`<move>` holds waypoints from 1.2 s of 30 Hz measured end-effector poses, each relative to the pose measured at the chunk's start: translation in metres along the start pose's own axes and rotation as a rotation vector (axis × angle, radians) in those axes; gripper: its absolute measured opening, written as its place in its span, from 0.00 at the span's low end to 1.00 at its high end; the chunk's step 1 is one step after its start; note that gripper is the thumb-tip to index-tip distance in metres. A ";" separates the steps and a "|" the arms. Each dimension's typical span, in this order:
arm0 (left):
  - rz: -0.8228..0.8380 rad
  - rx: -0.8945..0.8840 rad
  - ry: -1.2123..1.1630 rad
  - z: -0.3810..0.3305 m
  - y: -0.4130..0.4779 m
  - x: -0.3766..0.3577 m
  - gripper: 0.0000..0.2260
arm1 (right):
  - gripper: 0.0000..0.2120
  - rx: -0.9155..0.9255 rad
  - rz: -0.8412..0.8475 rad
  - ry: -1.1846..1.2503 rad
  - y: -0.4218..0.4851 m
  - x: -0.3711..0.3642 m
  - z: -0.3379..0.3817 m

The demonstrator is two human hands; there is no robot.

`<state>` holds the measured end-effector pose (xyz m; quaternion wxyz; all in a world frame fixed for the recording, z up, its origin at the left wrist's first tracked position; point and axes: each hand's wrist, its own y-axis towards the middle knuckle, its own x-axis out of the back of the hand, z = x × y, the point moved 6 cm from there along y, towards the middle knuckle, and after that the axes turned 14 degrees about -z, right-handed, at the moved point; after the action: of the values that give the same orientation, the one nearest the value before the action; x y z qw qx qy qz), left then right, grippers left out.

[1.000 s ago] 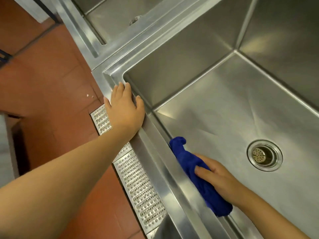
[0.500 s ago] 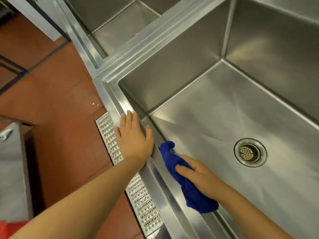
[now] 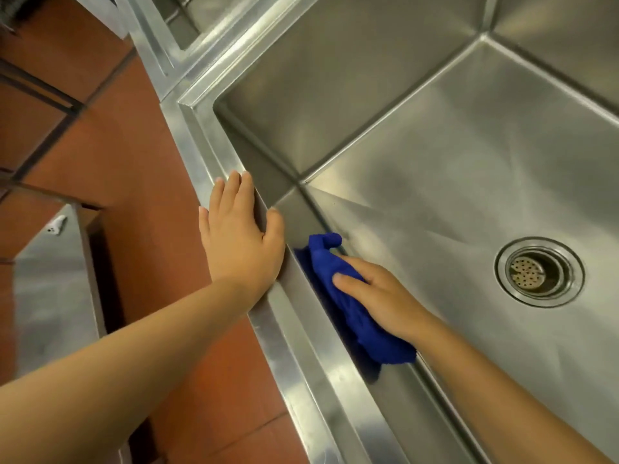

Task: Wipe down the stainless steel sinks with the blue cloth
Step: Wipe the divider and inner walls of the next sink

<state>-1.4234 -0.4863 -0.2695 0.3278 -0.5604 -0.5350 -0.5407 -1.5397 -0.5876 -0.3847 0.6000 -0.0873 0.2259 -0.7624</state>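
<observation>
Since a second ago the cloth (image 3: 323,259) had slid along the near wall of the sink (image 3: 335,95), closer to the left grip (image 3: 239,242); the right grip (image 3: 378,296) held it bunched, fingers curled over it, pressing it against that wall; the left grip lay flat and spread on the rim; the floor around the drain (image 3: 539,272), the far walls and the second sink (image 3: 201,15) probably remained.
</observation>
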 end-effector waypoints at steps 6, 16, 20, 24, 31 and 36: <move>0.011 0.004 -0.018 -0.001 0.000 0.000 0.29 | 0.10 -0.086 -0.024 0.068 0.027 0.000 -0.030; 0.005 0.005 -0.034 0.000 0.001 0.000 0.30 | 0.10 -0.287 -0.068 0.052 0.039 0.012 -0.094; 0.013 0.007 -0.026 0.001 0.000 -0.001 0.30 | 0.10 -0.220 -0.072 0.056 0.036 0.012 -0.089; 0.016 0.016 -0.032 0.001 0.000 -0.001 0.31 | 0.07 -0.332 -0.127 0.072 0.042 0.019 -0.112; 0.014 0.006 -0.025 0.001 0.000 -0.001 0.30 | 0.13 -0.337 -0.083 0.018 0.020 0.022 -0.110; 0.007 -0.001 -0.017 0.000 0.001 0.000 0.31 | 0.10 -0.253 -0.083 0.087 0.009 0.020 -0.097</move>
<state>-1.4226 -0.4863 -0.2698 0.3250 -0.5669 -0.5356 -0.5350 -1.5764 -0.5852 -0.4772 0.5419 -0.1382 0.3421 -0.7551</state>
